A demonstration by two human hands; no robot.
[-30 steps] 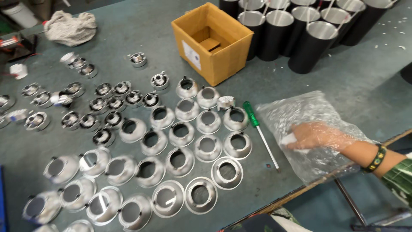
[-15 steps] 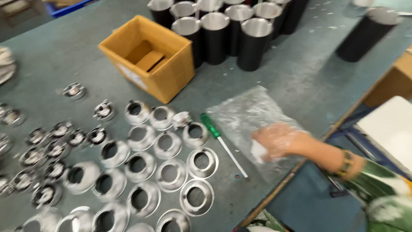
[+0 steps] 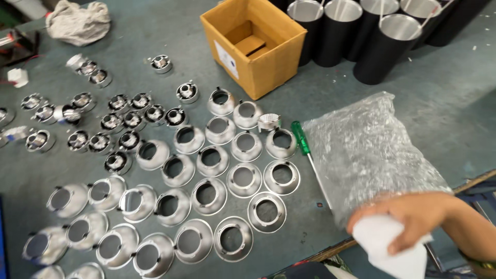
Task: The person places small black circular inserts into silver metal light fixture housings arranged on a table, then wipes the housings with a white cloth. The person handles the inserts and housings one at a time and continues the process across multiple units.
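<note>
Grey-green bench surface (image 3: 155, 31) carries a crinkled clear plastic bag (image 3: 369, 150), and at its near corner the right hand (image 3: 413, 217) is clenched around a white cloth (image 3: 390, 248); no left hand shows.

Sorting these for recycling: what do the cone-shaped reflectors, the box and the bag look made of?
The reflector cones look like polished metal, possibly metal-coated plastic: bright, mirror-like glints. The open box looks like brown corrugated cardboard, matte, with folded flaps. The bag looks like thin clear plastic film: crinkled, glossy and see-through.
</note>
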